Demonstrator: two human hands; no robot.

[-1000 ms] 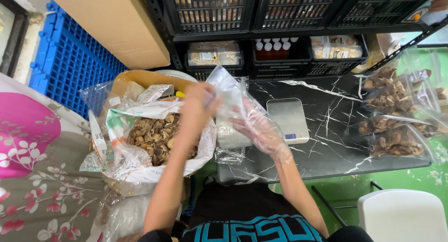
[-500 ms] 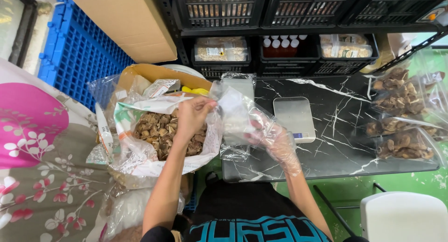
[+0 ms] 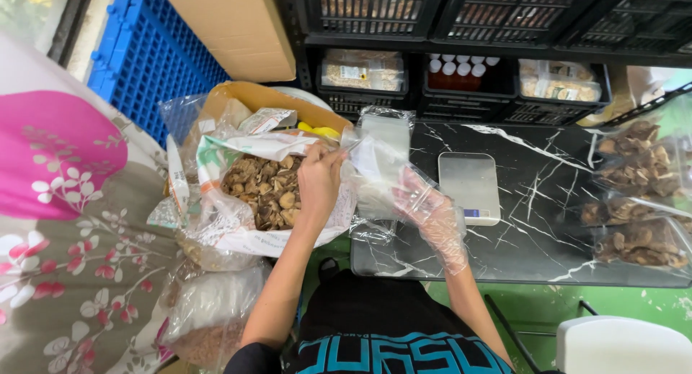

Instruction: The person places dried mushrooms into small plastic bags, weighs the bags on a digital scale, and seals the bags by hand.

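Two hands are seen, both on one clear plastic bag (image 3: 375,161) held in the air between the big sack and the table. The left hand (image 3: 318,183), bare, is clenched on the bag's mouth edge right above the open sack of dried mushroom pieces (image 3: 263,194). The right hand (image 3: 432,215), covered by a thin clear glove, is closed on the bag's lower side, over the near edge of the black marbled table (image 3: 533,230).

Risks, as judged: the bag's film is thin and slack, so its mouth could fold shut or slip out of the pinch. The glove is loose and slick, so the right grip could slide. Pieces could be dropped into the gap between sack and table if the bag is tilted. The sack's rolled rim is floppy and could slump.

Counts: one digital scale (image 3: 470,188) on the table, nothing on it. One held bag. One open sack of mushrooms, set in a brown cardboard box (image 3: 245,100). About four filled clear packs of dried pieces (image 3: 638,201) are stacked at the table's right end; the exact number cannot be told. One blue plastic crate (image 3: 144,64) stands at the left. Several black crates (image 3: 375,6) are seen on the shelf behind.
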